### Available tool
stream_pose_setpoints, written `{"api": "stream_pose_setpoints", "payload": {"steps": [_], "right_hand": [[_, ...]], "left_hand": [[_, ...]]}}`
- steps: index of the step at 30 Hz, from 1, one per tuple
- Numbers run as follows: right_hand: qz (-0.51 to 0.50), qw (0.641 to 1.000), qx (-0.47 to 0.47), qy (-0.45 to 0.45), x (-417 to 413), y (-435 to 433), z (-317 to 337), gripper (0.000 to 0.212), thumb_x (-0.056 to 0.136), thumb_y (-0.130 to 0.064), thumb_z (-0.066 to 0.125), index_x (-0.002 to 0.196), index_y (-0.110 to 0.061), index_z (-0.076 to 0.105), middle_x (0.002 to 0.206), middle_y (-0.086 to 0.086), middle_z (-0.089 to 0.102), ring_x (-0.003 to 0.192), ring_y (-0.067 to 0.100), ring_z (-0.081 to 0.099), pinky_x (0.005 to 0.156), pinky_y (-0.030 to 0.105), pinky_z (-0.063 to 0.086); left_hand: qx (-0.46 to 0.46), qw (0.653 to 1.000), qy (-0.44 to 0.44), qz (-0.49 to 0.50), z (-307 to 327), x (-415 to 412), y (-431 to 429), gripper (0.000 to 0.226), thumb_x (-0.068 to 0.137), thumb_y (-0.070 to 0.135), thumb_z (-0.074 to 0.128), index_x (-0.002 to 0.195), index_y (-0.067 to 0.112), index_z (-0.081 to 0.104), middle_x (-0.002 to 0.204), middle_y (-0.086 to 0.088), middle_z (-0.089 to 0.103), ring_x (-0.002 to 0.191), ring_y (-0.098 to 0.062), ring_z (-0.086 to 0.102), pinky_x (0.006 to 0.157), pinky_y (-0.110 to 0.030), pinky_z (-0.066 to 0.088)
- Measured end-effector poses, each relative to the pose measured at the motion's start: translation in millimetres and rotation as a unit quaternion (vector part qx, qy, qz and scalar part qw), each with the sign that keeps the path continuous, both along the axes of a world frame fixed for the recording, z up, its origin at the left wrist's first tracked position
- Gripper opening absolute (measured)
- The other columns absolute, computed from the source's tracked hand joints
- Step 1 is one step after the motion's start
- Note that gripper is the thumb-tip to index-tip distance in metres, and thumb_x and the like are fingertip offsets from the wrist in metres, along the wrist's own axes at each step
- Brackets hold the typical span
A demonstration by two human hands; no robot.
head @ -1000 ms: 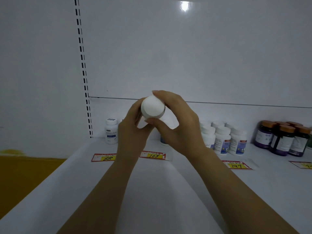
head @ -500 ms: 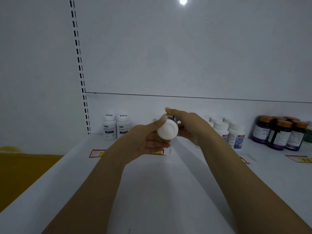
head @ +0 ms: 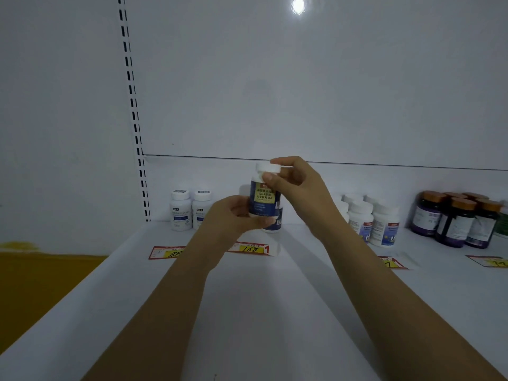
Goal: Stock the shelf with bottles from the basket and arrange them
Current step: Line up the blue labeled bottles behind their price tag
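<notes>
A white bottle with a dark blue label (head: pixel 264 199) is held upright above the white shelf (head: pixel 264 298), label facing me. My left hand (head: pixel 233 215) grips its lower body from the left. My right hand (head: pixel 297 185) pinches its white cap from the right. A second blue-labelled bottle (head: pixel 275 225) stands on the shelf right behind it, mostly hidden. The basket is not in view.
Two white bottles (head: pixel 189 210) stand at the back left. A group of white bottles (head: pixel 371 221) and several dark bottles with brown caps (head: pixel 456 218) stand at the right. Price tags (head: pixel 251 248) lie along the shelf. A slotted upright (head: pixel 134 119) rises at the left.
The bottle was turned from cap-toward-me to upright with the label facing me, and both hands moved forward and lower toward the shelf's back row.
</notes>
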State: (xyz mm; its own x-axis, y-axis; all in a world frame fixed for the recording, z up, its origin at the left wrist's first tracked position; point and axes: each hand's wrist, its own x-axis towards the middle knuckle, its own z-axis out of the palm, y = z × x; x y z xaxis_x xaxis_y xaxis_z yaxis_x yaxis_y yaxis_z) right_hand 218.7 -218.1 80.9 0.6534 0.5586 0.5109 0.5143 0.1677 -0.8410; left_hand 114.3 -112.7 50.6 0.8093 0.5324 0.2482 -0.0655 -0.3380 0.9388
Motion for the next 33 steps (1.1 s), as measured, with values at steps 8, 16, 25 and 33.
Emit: {"api": "stream_pose_setpoints", "payload": {"steps": [8,16,25,33], "right_hand": [[-0.105,0.963,-0.215,-0.122,6.7,6.0,19.8,0.032,0.087,-0.043,0.063,0.108,-0.019,0.058,0.109,-0.002,0.062,0.096,0.014,0.058,0.061,0.017,0.042],[-0.104,0.924,-0.305,-0.204,22.6,58.5,30.3,0.031,0.090,-0.027,0.059,0.118,-0.014,0.059,0.124,0.007,0.059,0.100,0.017,0.052,0.075,0.025,0.040],[-0.176,0.899,-0.318,-0.245,42.3,81.3,-21.6,0.028,0.091,-0.033,0.054,0.115,-0.018,0.057,0.116,0.003,0.060,0.110,0.024,0.053,0.098,0.035,0.026],[-0.220,0.863,-0.320,-0.323,48.8,79.9,-39.0,0.037,0.093,-0.039,0.052,0.124,-0.021,0.056,0.129,0.008,0.049,0.123,0.029,0.033,0.100,0.037,0.026]], "left_hand": [[0.141,0.988,0.052,0.030,-10.8,2.4,0.2,0.043,0.084,0.020,0.069,0.124,0.013,0.055,0.116,-0.001,0.063,0.081,0.001,0.056,0.061,0.002,0.040],[0.330,0.899,0.260,0.124,-42.5,-2.5,-0.3,0.088,0.089,0.060,0.045,0.149,0.006,0.012,0.156,-0.012,0.017,0.144,-0.027,0.017,0.117,-0.038,0.019],[0.384,0.849,0.359,0.047,-62.3,-1.1,5.0,0.102,0.083,0.076,0.026,0.150,0.008,-0.007,0.159,-0.009,-0.012,0.146,-0.021,-0.011,0.117,-0.037,-0.004],[0.386,0.839,0.383,0.032,-64.2,1.1,6.7,0.102,0.082,0.079,0.021,0.151,0.008,-0.005,0.159,-0.008,-0.008,0.146,-0.020,-0.007,0.117,-0.036,-0.004]]}}
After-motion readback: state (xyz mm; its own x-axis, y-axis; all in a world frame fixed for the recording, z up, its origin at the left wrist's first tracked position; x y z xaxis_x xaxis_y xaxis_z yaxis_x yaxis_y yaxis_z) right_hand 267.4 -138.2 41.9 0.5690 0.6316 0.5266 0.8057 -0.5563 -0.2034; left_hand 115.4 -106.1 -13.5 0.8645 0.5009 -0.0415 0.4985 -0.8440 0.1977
